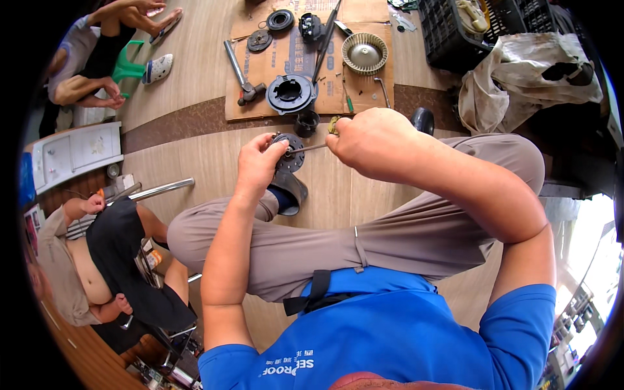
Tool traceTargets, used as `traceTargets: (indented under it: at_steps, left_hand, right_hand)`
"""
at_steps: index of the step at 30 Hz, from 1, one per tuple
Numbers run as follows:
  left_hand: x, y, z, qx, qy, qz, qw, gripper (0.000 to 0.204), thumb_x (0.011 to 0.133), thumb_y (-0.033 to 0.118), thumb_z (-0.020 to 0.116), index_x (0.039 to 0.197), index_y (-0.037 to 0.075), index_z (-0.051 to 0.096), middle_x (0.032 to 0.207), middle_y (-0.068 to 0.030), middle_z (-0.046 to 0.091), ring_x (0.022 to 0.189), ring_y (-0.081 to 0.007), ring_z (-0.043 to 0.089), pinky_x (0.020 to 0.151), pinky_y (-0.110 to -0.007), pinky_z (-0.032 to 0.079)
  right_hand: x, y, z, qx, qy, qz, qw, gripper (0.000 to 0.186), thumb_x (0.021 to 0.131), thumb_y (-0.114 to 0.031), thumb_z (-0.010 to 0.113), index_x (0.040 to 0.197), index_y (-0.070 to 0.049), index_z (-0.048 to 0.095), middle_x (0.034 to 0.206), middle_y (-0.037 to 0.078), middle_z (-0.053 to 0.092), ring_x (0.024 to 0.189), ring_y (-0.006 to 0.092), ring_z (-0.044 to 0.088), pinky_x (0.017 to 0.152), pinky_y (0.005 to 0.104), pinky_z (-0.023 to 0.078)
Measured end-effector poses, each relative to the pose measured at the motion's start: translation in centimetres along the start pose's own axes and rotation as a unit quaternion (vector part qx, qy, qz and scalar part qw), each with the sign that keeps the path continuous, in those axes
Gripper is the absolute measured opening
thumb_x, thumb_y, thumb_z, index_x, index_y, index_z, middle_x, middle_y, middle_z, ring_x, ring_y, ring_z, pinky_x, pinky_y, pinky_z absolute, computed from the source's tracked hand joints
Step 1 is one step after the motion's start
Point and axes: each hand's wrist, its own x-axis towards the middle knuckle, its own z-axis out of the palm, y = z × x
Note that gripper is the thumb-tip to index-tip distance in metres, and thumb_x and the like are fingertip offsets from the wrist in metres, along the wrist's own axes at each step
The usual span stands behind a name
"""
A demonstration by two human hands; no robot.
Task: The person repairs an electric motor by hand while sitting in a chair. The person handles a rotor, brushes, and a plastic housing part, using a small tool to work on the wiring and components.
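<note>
My left hand (pixel 259 159) grips a dark round slotted disc (pixel 296 162) by its near rim, above the floor between my knees. In my right hand (pixel 372 144) is a screwdriver (pixel 311 149); its thin metal shaft runs left, with the tip at the disc's centre. A yellowish piece (pixel 333 124) shows beside the right fingers, perhaps part of the handle, which is mostly hidden. Just beyond the disc lies a black cup-shaped part (pixel 306 121). A black ring-shaped housing (pixel 290 93) rests on the cardboard's near edge.
Cardboard (pixel 286 58) ahead bears a hammer (pixel 243 77), a finned blower wheel (pixel 364 53), a green-handled screwdriver (pixel 349 101), a wrench (pixel 383 91) and several black parts. At right are a black crate (pixel 448 39) and a stained cloth (pixel 520 78). Two people sit at left.
</note>
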Motion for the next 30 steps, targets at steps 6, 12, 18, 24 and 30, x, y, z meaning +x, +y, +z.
traceTargets:
  at_steps: [6, 12, 18, 24, 30]
  left_hand:
    - [0.6, -0.4, 0.5, 0.029, 0.019, 0.028, 0.999, 0.026, 0.084, 0.018, 0.068, 0.102, -0.001, 0.066, 0.077, 0.0011, 0.063, 0.059, -0.0034, 0.054, 0.048, -0.021, 0.041]
    - [0.2, 0.4, -0.3, -0.002, 0.015, -0.041, 0.999, 0.024, 0.084, 0.019, 0.067, 0.099, 0.001, 0.066, 0.074, 0.0019, 0.062, 0.054, -0.0033, 0.052, 0.042, -0.020, 0.037]
    - [0.1, 0.0, -0.4, 0.004, -0.007, -0.045, 0.999, 0.022, 0.086, 0.020, 0.065, 0.101, 0.004, 0.065, 0.070, 0.0032, 0.060, 0.048, -0.0032, 0.050, 0.037, -0.020, 0.034]
    - [0.2, -0.4, -0.5, -0.011, -0.005, -0.050, 0.999, 0.022, 0.084, 0.021, 0.067, 0.098, 0.004, 0.067, 0.072, 0.0031, 0.062, 0.050, -0.0020, 0.049, 0.038, -0.020, 0.033]
    - [0.2, -0.6, -0.6, -0.010, -0.011, -0.061, 0.998, 0.023, 0.085, 0.023, 0.067, 0.099, 0.005, 0.067, 0.073, 0.0028, 0.063, 0.051, -0.0025, 0.052, 0.039, -0.019, 0.036]
  right_hand:
    - [0.0, -1.3, 0.0, -0.047, 0.029, 0.004, 0.998, 0.016, 0.086, -0.015, 0.055, 0.087, -0.002, 0.065, 0.080, 0.014, 0.065, 0.070, 0.0287, 0.068, 0.056, 0.0397, 0.053]
    - [0.2, 0.0, 0.2, -0.013, 0.030, -0.012, 0.999, 0.016, 0.085, -0.013, 0.057, 0.092, -0.001, 0.064, 0.079, 0.013, 0.064, 0.072, 0.0293, 0.068, 0.057, 0.0398, 0.054]
    - [0.1, 0.3, 0.3, 0.002, 0.008, -0.003, 1.000, 0.013, 0.082, -0.012, 0.058, 0.091, -0.003, 0.064, 0.079, 0.013, 0.062, 0.073, 0.0300, 0.068, 0.058, 0.0411, 0.054]
    - [0.2, 0.4, 0.6, 0.022, 0.056, -0.011, 0.998, 0.013, 0.076, -0.008, 0.059, 0.075, -0.002, 0.071, 0.078, 0.015, 0.069, 0.075, 0.0328, 0.070, 0.060, 0.0421, 0.057]
    - [0.2, 0.2, 0.1, 0.033, 0.056, 0.003, 0.998, 0.014, 0.077, -0.009, 0.059, 0.075, -0.004, 0.071, 0.079, 0.014, 0.070, 0.076, 0.0320, 0.070, 0.063, 0.0415, 0.057]
